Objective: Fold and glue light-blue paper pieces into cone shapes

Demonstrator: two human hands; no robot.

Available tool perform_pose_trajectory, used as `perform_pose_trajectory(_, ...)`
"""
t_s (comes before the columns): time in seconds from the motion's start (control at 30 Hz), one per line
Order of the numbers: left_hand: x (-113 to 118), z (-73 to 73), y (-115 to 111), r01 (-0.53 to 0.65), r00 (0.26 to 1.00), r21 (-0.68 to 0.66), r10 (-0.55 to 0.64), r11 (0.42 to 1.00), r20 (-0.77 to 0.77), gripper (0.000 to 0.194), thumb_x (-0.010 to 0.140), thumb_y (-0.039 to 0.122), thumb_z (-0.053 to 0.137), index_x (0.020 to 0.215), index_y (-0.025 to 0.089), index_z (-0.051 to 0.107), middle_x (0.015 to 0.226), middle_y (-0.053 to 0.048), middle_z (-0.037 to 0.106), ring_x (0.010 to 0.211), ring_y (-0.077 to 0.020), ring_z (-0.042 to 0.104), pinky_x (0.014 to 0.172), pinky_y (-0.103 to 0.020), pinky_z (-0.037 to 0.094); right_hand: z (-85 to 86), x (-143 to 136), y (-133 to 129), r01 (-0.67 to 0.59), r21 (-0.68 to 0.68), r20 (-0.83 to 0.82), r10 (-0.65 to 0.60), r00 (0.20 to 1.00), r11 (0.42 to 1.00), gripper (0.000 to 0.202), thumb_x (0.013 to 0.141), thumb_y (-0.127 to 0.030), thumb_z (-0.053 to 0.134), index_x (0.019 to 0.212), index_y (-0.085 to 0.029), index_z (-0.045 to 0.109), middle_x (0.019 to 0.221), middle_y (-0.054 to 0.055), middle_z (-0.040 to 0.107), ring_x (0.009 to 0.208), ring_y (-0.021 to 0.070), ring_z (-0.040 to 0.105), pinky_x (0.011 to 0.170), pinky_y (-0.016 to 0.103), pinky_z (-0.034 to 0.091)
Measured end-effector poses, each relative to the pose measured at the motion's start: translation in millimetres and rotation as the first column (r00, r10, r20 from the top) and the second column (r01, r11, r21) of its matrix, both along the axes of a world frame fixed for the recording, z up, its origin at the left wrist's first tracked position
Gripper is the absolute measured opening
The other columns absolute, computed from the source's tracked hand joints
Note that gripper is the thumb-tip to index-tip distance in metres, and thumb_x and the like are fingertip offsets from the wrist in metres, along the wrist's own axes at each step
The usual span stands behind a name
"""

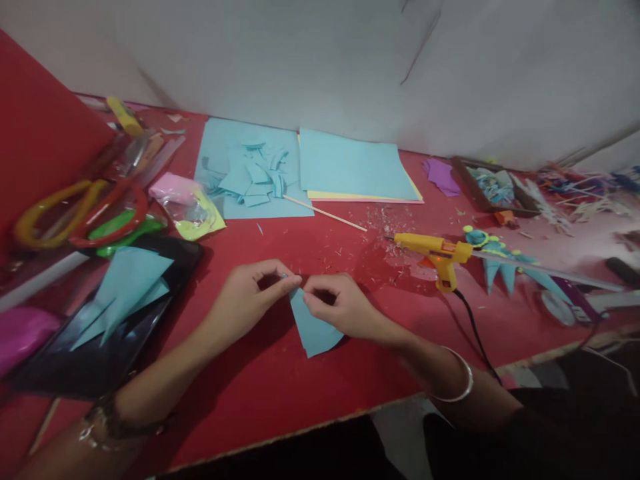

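A light-blue piece of paper hangs between my two hands, above the middle of the red table. My left hand is closed in a pinch at its top corner, where a speck of blue shows between thumb and finger. My right hand pinches the same paper at its upper right edge, fingertips close to those of the left. Part of the paper is hidden behind the right hand. To the right of the hands stands a yellow glue gun, its orange light lit and a clear glue stick in its back.
Blue scraps and a thin wooden stick lie behind the hands. Stacked coloured sheets rest by the wall. Cut blue pieces sit on a black tablet-like slab at left, near scissors. A cord crosses the front edge.
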State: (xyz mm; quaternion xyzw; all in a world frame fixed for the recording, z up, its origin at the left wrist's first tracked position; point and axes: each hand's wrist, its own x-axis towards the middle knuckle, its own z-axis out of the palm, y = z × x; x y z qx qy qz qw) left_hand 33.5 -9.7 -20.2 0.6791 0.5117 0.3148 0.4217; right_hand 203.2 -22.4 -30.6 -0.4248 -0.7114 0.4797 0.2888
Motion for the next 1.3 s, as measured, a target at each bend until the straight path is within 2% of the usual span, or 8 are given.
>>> perform_pose_trajectory(0.37, 1, 2.8, -1, -0.099, 0.995, 0.011, 0.099, 0.995, 0.005, 0.024, 0.073, 0.033, 0.053, 0.055, 0.020, 0.055, 0.053, 0.004, 0.057, 0.054, -0.0103, 0.050, 0.053, -0.020, 0.039, -2.4, 0, 0, 0.017, -0.037, -0.018, -0.017, 1.000, 0.999, 0.016, 0.075, -0.021, 0.047, 0.059, -0.018, 0.046, 0.053, -0.005, 0.038, 0.052, 0.0070, 0.035, 0.049, 0.020, 0.027)
perform_pose_trajectory(0.47, -7, -0.6, 5, -0.198, 0.980, 0.052, 0.199, 0.979, -0.018, 0.026, 0.076, 0.031, 0.052, 0.052, 0.020, 0.050, 0.050, 0.005, 0.051, 0.050, -0.0093, 0.046, 0.051, -0.021, 0.036, -1.5, 0, -1, -0.008, -0.022, -0.032, 0.007, 0.999, 1.000, 0.015, 0.074, -0.019, 0.047, 0.059, -0.018, 0.046, 0.054, -0.005, 0.039, 0.052, 0.0069, 0.036, 0.049, 0.020, 0.028)
perform_pose_trajectory(0.6, -20, -4.7, 11, -0.348, 0.937, 0.081, 0.349, 0.934, -0.002, 0.035, 0.081, 0.038, 0.050, 0.050, 0.022, 0.045, 0.045, 0.006, 0.043, 0.043, -0.0092, 0.037, 0.046, -0.023, 0.031, -1.0, 0, -2, -0.003, -0.047, -0.035, 0.001, 0.999, 0.999, 0.016, 0.074, -0.020, 0.046, 0.059, -0.018, 0.045, 0.055, -0.005, 0.039, 0.053, 0.0070, 0.035, 0.049, 0.020, 0.029)
perform_pose_trajectory(0.8, -17, 0.2, 6, -0.267, 0.963, 0.071, 0.268, 0.961, -0.007, 0.028, 0.082, 0.039, 0.046, 0.068, 0.021, 0.062, 0.063, 0.004, 0.064, 0.046, -0.0084, 0.045, 0.049, -0.022, 0.038, -2.1, 1, 0, 0.042, -0.075, -0.068, -0.047, 0.997, 0.996, 0.016, 0.076, -0.022, 0.047, 0.060, -0.018, 0.045, 0.056, -0.005, 0.039, 0.052, 0.0070, 0.035, 0.048, 0.020, 0.028)
perform_pose_trajectory(0.97, -12, 1.1, 6, -0.192, 0.981, 0.045, 0.193, 0.980, -0.019, 0.026, 0.082, 0.034, 0.043, 0.082, 0.020, 0.066, 0.064, 0.001, 0.066, 0.050, -0.0100, 0.051, 0.054, -0.022, 0.043, -1.5, 1, 1, 0.051, -0.069, -0.070, -0.056, 0.996, 0.996, 0.016, 0.076, -0.022, 0.046, 0.060, -0.018, 0.044, 0.056, -0.005, 0.040, 0.052, 0.0070, 0.034, 0.048, 0.020, 0.028)
perform_pose_trajectory(1.07, -12, -0.1, 6, -0.182, 0.982, 0.050, 0.184, 0.982, -0.049, 0.017, 0.076, 0.033, 0.053, 0.068, 0.021, 0.062, 0.061, 0.003, 0.064, 0.052, -0.0105, 0.052, 0.053, -0.021, 0.042, -1.3, 2, 1, 0.053, -0.070, -0.065, -0.058, 0.996, 0.996, 0.015, 0.075, -0.022, 0.046, 0.060, -0.018, 0.045, 0.057, -0.005, 0.040, 0.053, 0.0072, 0.034, 0.049, 0.020, 0.029)
perform_pose_trajectory(1.2, -13, -1.5, 5, -0.275, 0.960, 0.083, 0.278, 0.958, -0.026, 0.027, 0.069, 0.035, 0.062, 0.053, 0.021, 0.046, 0.051, 0.005, 0.055, 0.050, -0.0103, 0.050, 0.050, -0.021, 0.040, 0.4, 2, 1, 0.048, -0.068, -0.064, -0.053, 0.997, 0.996, 0.016, 0.074, -0.022, 0.045, 0.059, -0.018, 0.043, 0.056, -0.005, 0.038, 0.052, 0.0073, 0.033, 0.049, 0.020, 0.028)
perform_pose_trajectory(1.3, -14, -1.7, 4, -0.257, 0.965, 0.091, 0.260, 0.962, -0.025, 0.030, 0.071, 0.035, 0.060, 0.049, 0.021, 0.045, 0.046, 0.006, 0.050, 0.046, -0.0090, 0.046, 0.047, -0.021, 0.037, 1.7, 1, 2, 0.056, -0.062, -0.056, -0.060, 0.997, 0.997, 0.016, 0.074, -0.022, 0.044, 0.059, -0.018, 0.042, 0.056, -0.005, 0.038, 0.052, 0.0073, 0.033, 0.049, 0.020, 0.028)
